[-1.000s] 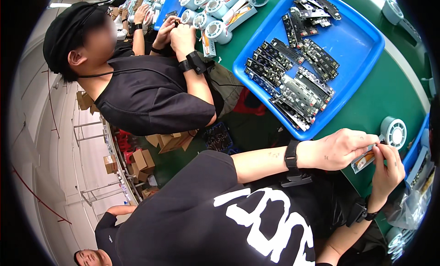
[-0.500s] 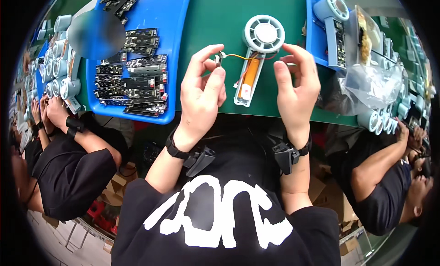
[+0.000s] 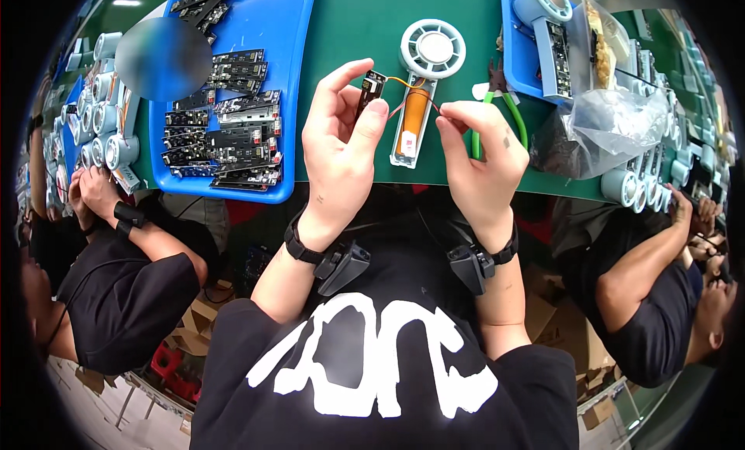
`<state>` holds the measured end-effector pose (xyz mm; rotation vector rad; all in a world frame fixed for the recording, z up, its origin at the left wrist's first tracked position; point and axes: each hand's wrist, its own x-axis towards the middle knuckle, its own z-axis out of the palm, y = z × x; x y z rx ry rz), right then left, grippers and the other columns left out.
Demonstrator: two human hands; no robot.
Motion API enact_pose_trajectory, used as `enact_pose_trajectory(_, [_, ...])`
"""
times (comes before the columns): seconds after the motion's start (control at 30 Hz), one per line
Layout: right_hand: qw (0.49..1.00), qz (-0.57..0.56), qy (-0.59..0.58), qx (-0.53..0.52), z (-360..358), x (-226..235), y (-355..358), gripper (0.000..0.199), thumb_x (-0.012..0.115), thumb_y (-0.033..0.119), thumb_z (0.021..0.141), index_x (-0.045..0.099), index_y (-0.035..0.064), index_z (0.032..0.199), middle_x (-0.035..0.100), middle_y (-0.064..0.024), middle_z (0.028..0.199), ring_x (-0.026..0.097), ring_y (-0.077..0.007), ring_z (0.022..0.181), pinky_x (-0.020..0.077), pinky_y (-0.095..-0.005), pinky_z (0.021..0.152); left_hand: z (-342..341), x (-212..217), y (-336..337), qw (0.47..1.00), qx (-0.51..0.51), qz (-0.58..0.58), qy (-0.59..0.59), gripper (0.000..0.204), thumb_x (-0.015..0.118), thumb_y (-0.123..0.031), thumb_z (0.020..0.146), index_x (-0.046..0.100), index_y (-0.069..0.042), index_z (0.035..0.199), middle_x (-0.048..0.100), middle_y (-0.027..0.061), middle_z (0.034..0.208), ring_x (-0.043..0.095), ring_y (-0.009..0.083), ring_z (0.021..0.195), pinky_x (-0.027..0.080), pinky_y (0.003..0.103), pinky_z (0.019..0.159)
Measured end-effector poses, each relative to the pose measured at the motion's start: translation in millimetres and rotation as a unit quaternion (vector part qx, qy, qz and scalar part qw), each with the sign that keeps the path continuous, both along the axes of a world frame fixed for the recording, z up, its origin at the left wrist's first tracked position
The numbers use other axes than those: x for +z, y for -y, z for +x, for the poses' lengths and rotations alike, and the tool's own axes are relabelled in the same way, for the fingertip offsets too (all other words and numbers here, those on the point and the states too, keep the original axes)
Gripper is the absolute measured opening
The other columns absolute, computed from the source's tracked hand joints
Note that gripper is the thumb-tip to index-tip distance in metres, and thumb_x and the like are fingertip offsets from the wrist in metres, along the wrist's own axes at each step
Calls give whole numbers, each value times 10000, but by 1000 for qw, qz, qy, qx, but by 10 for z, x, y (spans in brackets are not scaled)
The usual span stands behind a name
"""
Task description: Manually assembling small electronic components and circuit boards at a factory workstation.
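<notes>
My left hand [image 3: 341, 132] pinches a small black circuit board [image 3: 370, 91] upright between thumb and fingers. Thin yellow and red wires run from the board toward a pale blue handheld fan [image 3: 432, 50], which lies on the green table with its round grille away from me. In the fan's open handle sits an orange battery [image 3: 414, 112] with a white label at its near end. My right hand [image 3: 483, 143] is closed at thumb and forefinger around the tip of a thin red wire [image 3: 431, 99], just right of the handle.
Green-handled cutters [image 3: 514, 118] lie right of the fan, partly behind my right hand. At left a blue tray [image 3: 291, 140] holds several rows of circuit boards. Another blue tray [image 3: 512, 43], a finished-looking fan [image 3: 556, 58] and a clear plastic bag [image 3: 613, 132] are at right. Co-workers sit on both sides.
The circuit board has turned in my left hand, showing more of its face. My right hand has moved left and closed on the red wire, uncovering the cutters.
</notes>
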<state>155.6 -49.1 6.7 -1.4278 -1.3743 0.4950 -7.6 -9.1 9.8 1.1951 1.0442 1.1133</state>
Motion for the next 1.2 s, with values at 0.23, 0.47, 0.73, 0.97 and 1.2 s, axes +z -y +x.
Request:
enact_pose_trajectory(0.23, [985,8,172,3,28,-20,-21,179,676,-101,827,708,43,928,669,-121,1047,654,-247,875,518,-296,752,1,90,-34,997,-18,-33,62,411,581,-48,987,533,-9,1393,507,-21,900,481,49,772,412,197,693])
enact_pose_trajectory(0.47, [975,66,208,-35,-50,126,-21,167,704,-38,785,727,45,928,693,-107,1137,619,-306,928,507,-358,826,-76,155,26,998,-36,-21,49,412,547,-20,972,569,-9,1383,575,13,978,535,70,829,440,202,769])
enact_pose_trajectory(0.73, [989,-129,-65,15,-284,314,26,280,714,-16,860,676,6,1136,711,-65,1020,632,-141,844,515,-275,743,-30,145,109,991,-59,97,-72,367,536,69,920,655,-18,1256,679,123,1091,656,180,953,540,309,775])
enact_pose_trajectory(0.97, [963,-156,-222,-6,-133,235,65,392,673,-22,931,591,-18,1315,682,-58,1073,609,-75,812,504,-209,720,-206,63,105,932,6,288,-222,393,604,131,856,673,2,1221,673,152,1096,675,212,945,548,285,804])
enact_pose_trajectory(1.2, [964,-111,-241,7,-17,323,-28,442,652,-23,950,540,-19,1377,664,-92,1124,658,-108,850,512,-222,683,-110,-69,33,964,-58,181,-187,249,753,79,825,722,30,1067,695,122,1025,698,172,878,566,271,777])
